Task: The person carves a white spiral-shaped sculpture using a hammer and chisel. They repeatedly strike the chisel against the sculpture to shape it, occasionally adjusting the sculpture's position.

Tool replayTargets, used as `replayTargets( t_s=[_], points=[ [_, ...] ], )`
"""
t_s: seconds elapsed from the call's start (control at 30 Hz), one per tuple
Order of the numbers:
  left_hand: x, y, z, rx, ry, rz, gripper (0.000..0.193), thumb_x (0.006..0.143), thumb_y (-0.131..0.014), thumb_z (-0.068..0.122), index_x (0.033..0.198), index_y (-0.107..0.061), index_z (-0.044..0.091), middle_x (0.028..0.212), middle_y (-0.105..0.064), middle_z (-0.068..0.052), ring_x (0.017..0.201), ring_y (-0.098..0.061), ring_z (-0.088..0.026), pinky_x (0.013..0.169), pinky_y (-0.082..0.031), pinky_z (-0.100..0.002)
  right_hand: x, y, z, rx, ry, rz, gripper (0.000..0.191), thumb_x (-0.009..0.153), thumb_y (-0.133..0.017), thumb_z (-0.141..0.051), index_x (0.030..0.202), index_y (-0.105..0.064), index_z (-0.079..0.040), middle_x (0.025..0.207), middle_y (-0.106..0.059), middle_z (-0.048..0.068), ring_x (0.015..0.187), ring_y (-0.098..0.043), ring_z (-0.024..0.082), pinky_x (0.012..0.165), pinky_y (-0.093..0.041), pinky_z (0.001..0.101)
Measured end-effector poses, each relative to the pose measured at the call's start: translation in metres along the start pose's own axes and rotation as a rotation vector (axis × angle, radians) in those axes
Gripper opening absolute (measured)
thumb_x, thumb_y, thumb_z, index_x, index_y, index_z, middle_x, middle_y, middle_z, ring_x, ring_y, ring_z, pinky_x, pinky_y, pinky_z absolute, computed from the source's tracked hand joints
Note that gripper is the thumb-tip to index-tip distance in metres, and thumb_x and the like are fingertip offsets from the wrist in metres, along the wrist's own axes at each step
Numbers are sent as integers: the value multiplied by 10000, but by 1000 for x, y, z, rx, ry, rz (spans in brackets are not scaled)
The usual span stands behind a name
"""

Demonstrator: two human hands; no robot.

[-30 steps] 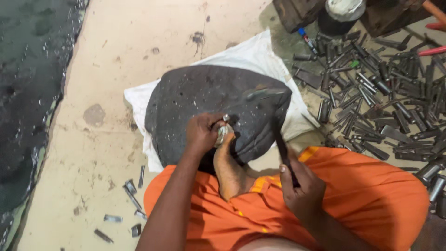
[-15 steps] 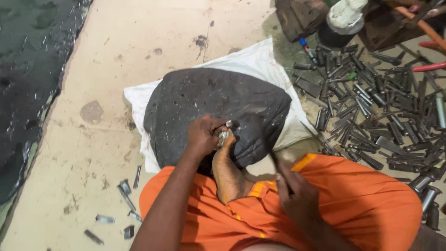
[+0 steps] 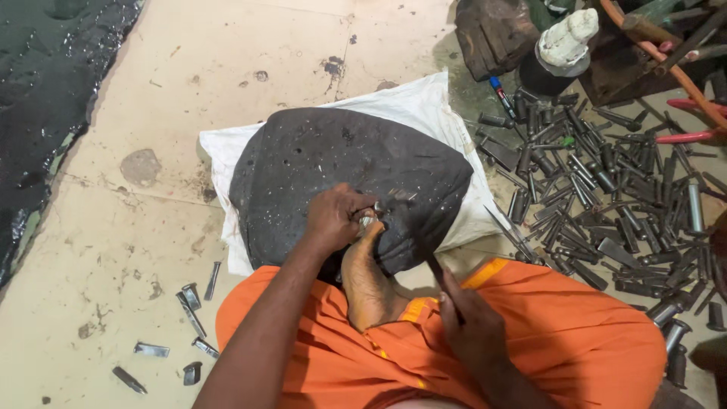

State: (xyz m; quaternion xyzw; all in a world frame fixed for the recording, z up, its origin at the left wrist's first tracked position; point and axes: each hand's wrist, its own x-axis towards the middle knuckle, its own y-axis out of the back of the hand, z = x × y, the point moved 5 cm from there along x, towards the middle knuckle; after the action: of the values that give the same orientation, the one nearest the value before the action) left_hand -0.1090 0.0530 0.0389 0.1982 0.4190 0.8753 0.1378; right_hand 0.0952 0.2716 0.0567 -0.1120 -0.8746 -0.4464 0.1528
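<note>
A large dark rounded stone block (image 3: pixel 333 170) lies on a white sack (image 3: pixel 424 106) on the floor. My left hand (image 3: pixel 333 218) is closed around a small metal punch (image 3: pixel 376 210), pressing it against the stone's near edge beside my foot (image 3: pixel 365 265). My right hand (image 3: pixel 473 329) grips a dark hammer handle (image 3: pixel 439 276) low over my orange cloth-covered lap (image 3: pixel 575 333); the hammer's head is hard to make out against the stone.
Several metal punches and chisels (image 3: pixel 598 189) are heaped on the floor at right, with red-handled pliers (image 3: pixel 693 129) and a dark wooden block (image 3: pixel 496 34) behind. A few loose metal pieces (image 3: pixel 189 303) lie at left. A wet black surface (image 3: pixel 45 83) borders the far left.
My right hand with the hammer has dropped from beside the stone toward my lap. The left hand keeps the punch in the same spot on the stone.
</note>
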Motion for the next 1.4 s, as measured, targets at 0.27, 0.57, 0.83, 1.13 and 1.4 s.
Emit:
replayTargets(
  t_s=[0.27, 0.57, 0.83, 1.13, 1.4],
  points=[
    [-3, 0, -3, -90, -75, 13, 312, 756, -781, 184, 1051, -808, 284, 856, -740, -18, 847, -661, -270, 684, -512, -431, -8, -1, 2, 13, -93, 41, 354, 931, -696, -134, 1279, -691, -68, 823, -697, 109, 693, -692, 207, 641, -563, 340],
    [-5, 5, -2, -97, -135, 1, 353, 748, -753, 111, 1059, -804, 269, 865, -744, 0, 850, -643, -258, 684, -504, -426, -10, 0, -5, -6, -115, 82, 378, 952, -680, -127, 1323, -673, -59, 778, -665, 115, 638, -654, 204, 617, -541, 327],
    [-7, 3, -7, -90, -175, -21, 299, 746, -758, 109, 1011, -817, 236, 858, -719, -29, 900, -632, -267, 719, -511, -424, -15, -2, -7, 19, -22, 120, 379, 951, -679, -111, 1325, -654, -52, 888, -703, 123, 746, -705, 204, 673, -563, 314],
    [-10, 5, -8, -89, -187, -32, 234, 780, -804, 213, 1007, -815, 266, 896, -724, -24, 893, -624, -269, 691, -502, -436, -30, -12, 4, 49, -104, 79, 391, 928, -682, -71, 1317, -660, -49, 824, -715, 100, 643, -684, 184, 595, -553, 306],
    [-12, 9, -7, -133, -239, -16, 313, 741, -782, 146, 1031, -806, 261, 939, -727, 1, 928, -630, -249, 723, -521, -424, -37, -11, 14, -88, -163, 128, 387, 932, -698, -129, 1315, -665, -84, 748, -634, 115, 615, -644, 216, 596, -533, 335]
  ],
)
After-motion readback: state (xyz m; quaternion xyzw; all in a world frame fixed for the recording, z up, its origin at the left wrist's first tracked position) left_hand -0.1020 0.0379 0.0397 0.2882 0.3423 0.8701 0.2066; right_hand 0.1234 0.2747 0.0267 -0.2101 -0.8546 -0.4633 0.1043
